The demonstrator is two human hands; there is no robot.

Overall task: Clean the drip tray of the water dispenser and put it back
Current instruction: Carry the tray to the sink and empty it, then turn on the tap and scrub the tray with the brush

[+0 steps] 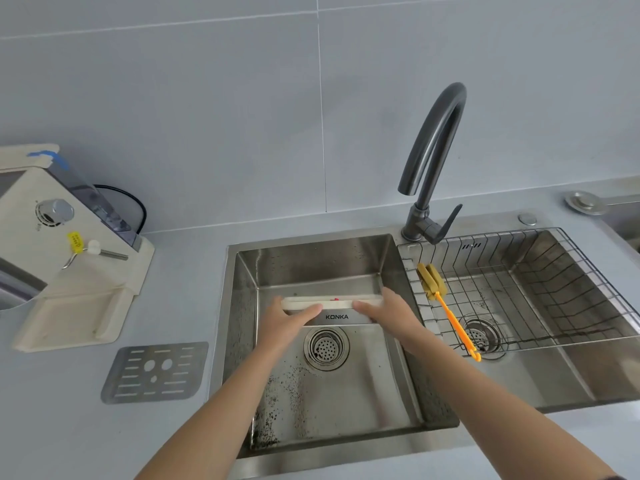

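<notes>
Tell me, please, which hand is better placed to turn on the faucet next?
Right, probably. The right hand grips the drip tray at the end nearer the faucet lever; the left hand holds the far end and would have to cross over.

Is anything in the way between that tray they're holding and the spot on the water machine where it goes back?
Nothing visible blocks it. The left hand and right hand hold the drip tray over the sink; the base ledge of the dispenser lies bare. The metal grate lies flat on the counter, off the ledge.
</notes>
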